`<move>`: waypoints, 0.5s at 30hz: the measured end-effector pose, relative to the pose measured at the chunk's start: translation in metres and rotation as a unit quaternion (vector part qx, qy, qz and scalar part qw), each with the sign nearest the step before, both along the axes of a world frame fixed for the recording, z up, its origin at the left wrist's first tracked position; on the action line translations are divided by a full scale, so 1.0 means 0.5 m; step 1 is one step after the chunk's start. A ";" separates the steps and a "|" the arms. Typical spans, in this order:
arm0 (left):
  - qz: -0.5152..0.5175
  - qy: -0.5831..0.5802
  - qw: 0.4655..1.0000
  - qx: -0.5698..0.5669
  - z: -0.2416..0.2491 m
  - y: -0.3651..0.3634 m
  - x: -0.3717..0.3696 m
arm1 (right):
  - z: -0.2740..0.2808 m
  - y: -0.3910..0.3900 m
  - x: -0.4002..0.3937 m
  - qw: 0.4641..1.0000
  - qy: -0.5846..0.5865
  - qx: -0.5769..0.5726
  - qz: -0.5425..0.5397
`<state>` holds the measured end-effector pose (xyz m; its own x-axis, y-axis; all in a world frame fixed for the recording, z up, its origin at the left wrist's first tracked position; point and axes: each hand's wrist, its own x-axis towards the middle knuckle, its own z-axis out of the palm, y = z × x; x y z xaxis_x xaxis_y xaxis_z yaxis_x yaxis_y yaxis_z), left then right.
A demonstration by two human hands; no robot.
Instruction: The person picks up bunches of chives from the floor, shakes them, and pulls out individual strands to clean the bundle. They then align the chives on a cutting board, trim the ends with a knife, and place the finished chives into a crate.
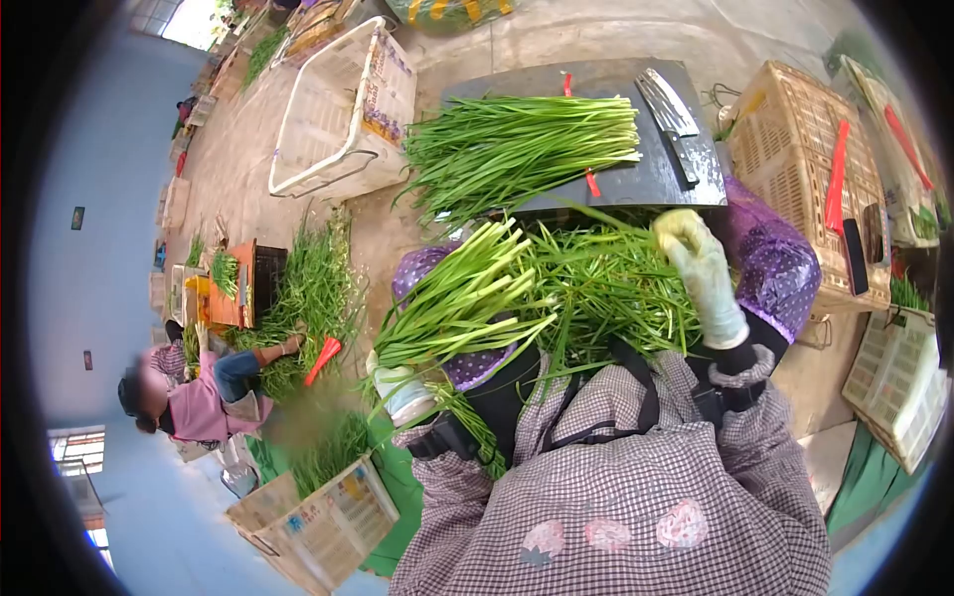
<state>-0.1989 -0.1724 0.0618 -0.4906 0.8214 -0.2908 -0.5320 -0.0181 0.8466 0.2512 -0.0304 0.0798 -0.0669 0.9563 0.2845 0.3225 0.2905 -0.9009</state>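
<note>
A thick bundle of green chive stalks with pale ends lies across my lap. My left hand, in a pale glove, grips the bundle from beneath at its lower end. In a yellow-green glove, my right hand presses among the loose green leaves at the bundle's right side; whether its fingers are closed on stalks is hidden by the leaves. In front of me a dark board carries a trimmed, aligned bunch of chives and a cleaver.
A white plastic crate stands at the far left of the board, a tan basket with red ties to the right. Another person sits at the left among piles of greens. Cardboard boxes lie nearby.
</note>
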 end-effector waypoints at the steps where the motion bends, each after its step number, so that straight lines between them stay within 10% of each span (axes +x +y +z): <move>1: -0.126 -0.218 0.961 0.118 0.002 -0.005 -0.003 | -0.044 -0.003 0.054 0.982 -0.184 0.017 0.035; 3: -0.023 -0.029 0.999 0.015 -0.017 0.002 0.009 | 0.020 -0.014 0.040 0.747 -0.544 -0.342 0.170; 7: 0.027 0.320 0.944 -0.078 -0.081 0.011 -0.024 | 0.021 -0.059 -0.102 0.963 -0.217 -0.034 0.159; 12: 0.085 0.411 0.893 -0.161 -0.115 -0.008 -0.067 | -0.021 -0.024 -0.258 0.949 -0.183 0.083 0.244; 15: 0.102 0.202 0.971 -0.081 -0.044 0.006 -0.002 | -0.056 -0.017 -0.178 0.961 -0.146 0.108 0.211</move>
